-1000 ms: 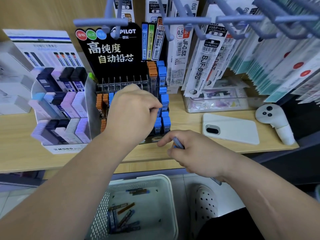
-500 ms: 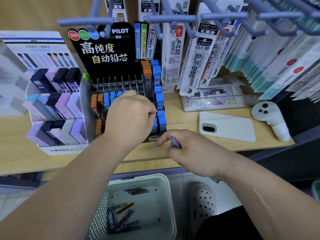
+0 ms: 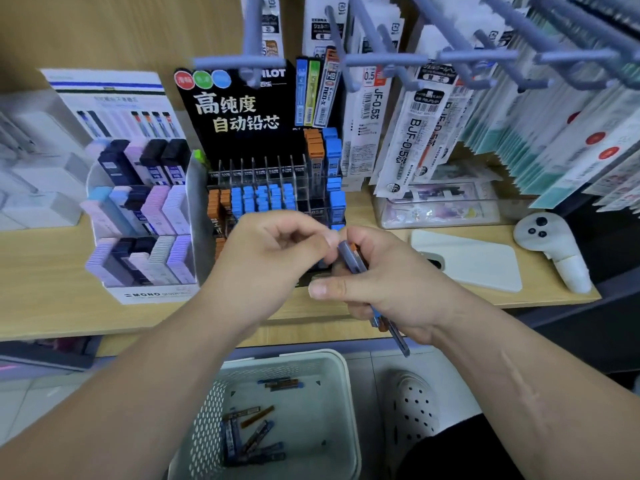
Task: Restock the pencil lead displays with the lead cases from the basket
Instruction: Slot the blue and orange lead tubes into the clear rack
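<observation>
The right hand (image 3: 381, 285) grips a tilted bundle of blue and orange lead cases (image 3: 351, 259). The left hand (image 3: 273, 261), fingers curled, meets the bundle's top end; whether it pinches is unclear. Just behind stands the black Pilot display (image 3: 263, 199) on the desk (image 3: 52, 289). Loose cases (image 3: 249, 434) lie in the white basket (image 3: 341, 382) below.

Bright, even indoor light with only faint, soft shadows. The wide lens bends the far hooks (image 3: 388, 60) and the table (image 3: 45, 299) edge. The left edge is smeared and the whole picture slightly soft.
</observation>
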